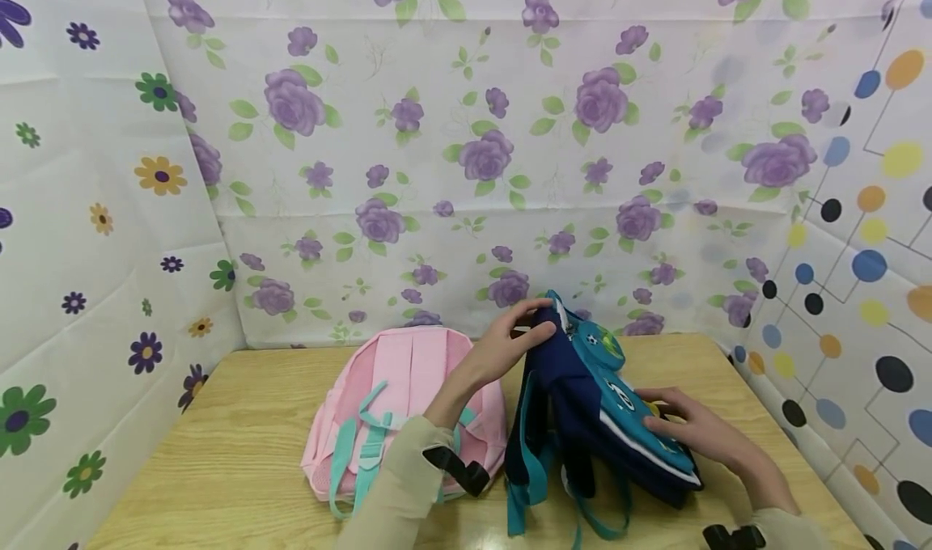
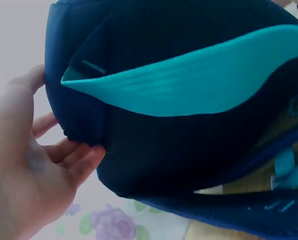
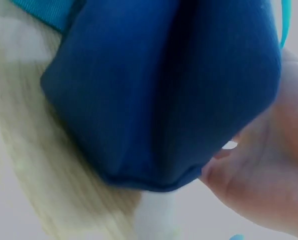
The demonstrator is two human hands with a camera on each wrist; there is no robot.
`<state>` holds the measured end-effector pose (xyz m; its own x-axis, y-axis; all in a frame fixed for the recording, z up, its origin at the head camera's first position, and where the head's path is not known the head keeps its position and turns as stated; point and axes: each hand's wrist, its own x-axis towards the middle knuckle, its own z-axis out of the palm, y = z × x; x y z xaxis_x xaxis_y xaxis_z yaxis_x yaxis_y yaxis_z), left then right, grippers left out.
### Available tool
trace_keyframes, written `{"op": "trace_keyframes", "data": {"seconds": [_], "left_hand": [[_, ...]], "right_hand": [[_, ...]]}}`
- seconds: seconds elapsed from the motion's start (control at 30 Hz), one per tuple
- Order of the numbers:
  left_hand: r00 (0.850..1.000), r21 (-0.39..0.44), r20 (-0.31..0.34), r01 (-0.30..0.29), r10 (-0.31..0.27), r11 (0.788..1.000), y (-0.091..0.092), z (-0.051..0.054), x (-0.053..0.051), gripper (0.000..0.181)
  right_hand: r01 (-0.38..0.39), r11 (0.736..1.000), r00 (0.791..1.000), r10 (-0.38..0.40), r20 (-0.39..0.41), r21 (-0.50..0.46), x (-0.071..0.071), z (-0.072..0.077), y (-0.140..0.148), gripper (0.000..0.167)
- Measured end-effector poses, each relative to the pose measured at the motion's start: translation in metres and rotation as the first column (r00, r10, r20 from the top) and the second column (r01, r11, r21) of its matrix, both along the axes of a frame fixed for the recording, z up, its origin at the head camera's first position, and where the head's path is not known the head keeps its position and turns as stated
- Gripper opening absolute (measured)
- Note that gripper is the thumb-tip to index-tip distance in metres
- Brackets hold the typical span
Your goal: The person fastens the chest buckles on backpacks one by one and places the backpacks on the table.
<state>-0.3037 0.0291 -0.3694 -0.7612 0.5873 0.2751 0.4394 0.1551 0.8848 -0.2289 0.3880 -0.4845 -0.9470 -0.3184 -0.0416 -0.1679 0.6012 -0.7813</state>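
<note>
A navy and teal backpack (image 1: 582,388) stands tilted on the table, its teal cartoon front turned to the right and its straps to the left. My left hand (image 1: 502,344) grips its top corner, thumb on the near side. In the left wrist view the fingers (image 2: 84,157) bend round the navy edge beside a teal shoulder strap (image 2: 189,80). On the front panel rests my right hand (image 1: 692,425), its fingers lightly bent against the fabric. The right wrist view shows the navy lower side (image 3: 159,100) of the backpack, which hides most of that hand's fingers.
A pink backpack (image 1: 422,364) with mint straps lies to the left, strap side up, partly behind my left forearm. The wooden table (image 1: 240,429) ends at a flowered cloth (image 1: 408,251) at the back. Patterned cloths hang on both sides.
</note>
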Motion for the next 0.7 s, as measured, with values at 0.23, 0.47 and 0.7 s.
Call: {"op": "trace_keyframes", "data": {"seconds": [0.23,0.47,0.7], "left_hand": [[0.999,0.028,0.025,0.033,-0.033,0.999,0.005,0.013,0.002,0.060],[0.998,0.057,0.019,0.051,-0.053,0.997,0.015,0.026,0.003,0.058],[0.998,0.077,-0.030,0.061,-0.059,0.995,0.019,0.038,0.004,0.055]], "right_hand": [[-0.044,0.992,0.995,0.055,0.087,-0.119,-0.002,-0.009,-0.001,0.047],[-0.072,0.987,0.995,0.081,0.057,-0.141,-0.002,-0.008,-0.013,0.050],[-0.056,0.985,0.997,0.065,0.050,-0.166,-0.003,-0.006,-0.029,0.051]]}}
